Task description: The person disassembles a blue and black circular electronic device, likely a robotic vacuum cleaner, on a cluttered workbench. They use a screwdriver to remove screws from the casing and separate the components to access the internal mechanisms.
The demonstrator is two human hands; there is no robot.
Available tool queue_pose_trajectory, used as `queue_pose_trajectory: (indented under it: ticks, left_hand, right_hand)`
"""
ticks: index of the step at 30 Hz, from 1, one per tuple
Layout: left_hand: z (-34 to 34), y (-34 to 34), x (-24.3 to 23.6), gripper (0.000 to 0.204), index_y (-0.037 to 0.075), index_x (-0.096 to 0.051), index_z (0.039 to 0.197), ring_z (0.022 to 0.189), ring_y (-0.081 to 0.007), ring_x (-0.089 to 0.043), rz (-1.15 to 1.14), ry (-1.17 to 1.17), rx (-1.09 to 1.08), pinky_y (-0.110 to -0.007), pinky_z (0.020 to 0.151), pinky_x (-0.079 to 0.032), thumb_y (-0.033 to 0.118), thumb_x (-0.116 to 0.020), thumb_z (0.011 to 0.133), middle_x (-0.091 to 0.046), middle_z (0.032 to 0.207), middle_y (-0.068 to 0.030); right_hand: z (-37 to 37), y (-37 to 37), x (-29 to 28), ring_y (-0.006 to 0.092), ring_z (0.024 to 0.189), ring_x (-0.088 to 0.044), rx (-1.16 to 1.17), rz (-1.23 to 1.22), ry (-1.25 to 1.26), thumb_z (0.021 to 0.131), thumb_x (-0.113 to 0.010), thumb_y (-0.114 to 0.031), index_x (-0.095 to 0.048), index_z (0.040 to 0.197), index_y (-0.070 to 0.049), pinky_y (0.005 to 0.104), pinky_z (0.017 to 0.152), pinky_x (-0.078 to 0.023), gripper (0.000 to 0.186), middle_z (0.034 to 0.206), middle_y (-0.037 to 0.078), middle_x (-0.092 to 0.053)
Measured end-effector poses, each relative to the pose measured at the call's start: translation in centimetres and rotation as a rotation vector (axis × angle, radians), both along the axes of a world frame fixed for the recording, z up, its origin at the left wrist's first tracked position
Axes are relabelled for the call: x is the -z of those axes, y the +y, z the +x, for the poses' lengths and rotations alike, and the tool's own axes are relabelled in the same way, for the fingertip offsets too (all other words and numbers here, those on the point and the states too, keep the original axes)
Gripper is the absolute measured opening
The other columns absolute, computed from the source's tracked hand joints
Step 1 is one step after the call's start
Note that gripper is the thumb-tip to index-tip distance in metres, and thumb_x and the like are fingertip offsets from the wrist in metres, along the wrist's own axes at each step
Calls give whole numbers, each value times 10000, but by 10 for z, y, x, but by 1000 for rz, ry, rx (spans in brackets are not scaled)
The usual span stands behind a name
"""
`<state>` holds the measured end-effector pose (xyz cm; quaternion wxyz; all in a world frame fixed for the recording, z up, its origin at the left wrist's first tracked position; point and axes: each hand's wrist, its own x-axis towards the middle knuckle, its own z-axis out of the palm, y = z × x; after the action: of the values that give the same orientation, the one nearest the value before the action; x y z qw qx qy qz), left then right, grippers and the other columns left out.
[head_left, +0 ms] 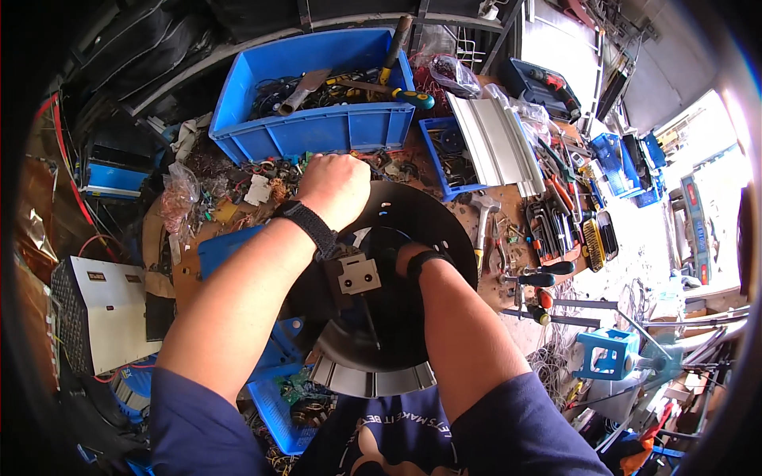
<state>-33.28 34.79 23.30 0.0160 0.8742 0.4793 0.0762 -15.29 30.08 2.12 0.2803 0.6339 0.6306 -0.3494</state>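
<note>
A large black round housing [456,230], open like a drum, stands upright-mouthed in front of me. At its far left rim my left hand [337,184] is closed in a fist, knuckles up; what it grips is hidden beneath it. My right hand [403,255] reaches into the dark inside of the housing, and its fingers are lost in shadow. Between my forearms sits a pale metal bracket [359,274] with two dark holes. A thin rod [371,321] slants down below it. Under the housing's near side shows a ribbed aluminium profile [373,382].
Behind the housing stands a blue crate [317,136] with cables and hand tools. A claw hammer [482,218], pliers and screwdrivers lie to the right, near a light ribbed panel [496,143]. Scraps litter the workbench [190,278]. A blue basket [286,420] is at lower left.
</note>
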Motion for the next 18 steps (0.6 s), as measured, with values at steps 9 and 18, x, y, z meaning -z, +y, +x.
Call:
queue_pose_trajectory:
  ticks: [9, 18]
  left_hand:
    - [-2, 6, -4, 142, 3, -700, 715, 760, -390, -690, -35, 72, -27, -458, 748, -559, 92, -594, 748, -684, 761, -229]
    - [2, 3, -6, 147, -24, -684, 701, 753, -399, -684, -32, 6, 3, -463, 740, -555, 116, -663, 741, -673, 742, -240]
  right_hand:
    - [2, -14, -35, 326, 1156, -629, 66, -116, 113, 847, -555, -163, -700, 1141, -41, 419, 971, -487, 350, 1189, 203, -668]
    - [-13, -18, -85, 344, 1081, -662, 162, -60, 167, 852, -561, -162, -688, 1151, -23, 423, 929, -511, 353, 1137, 200, -690]
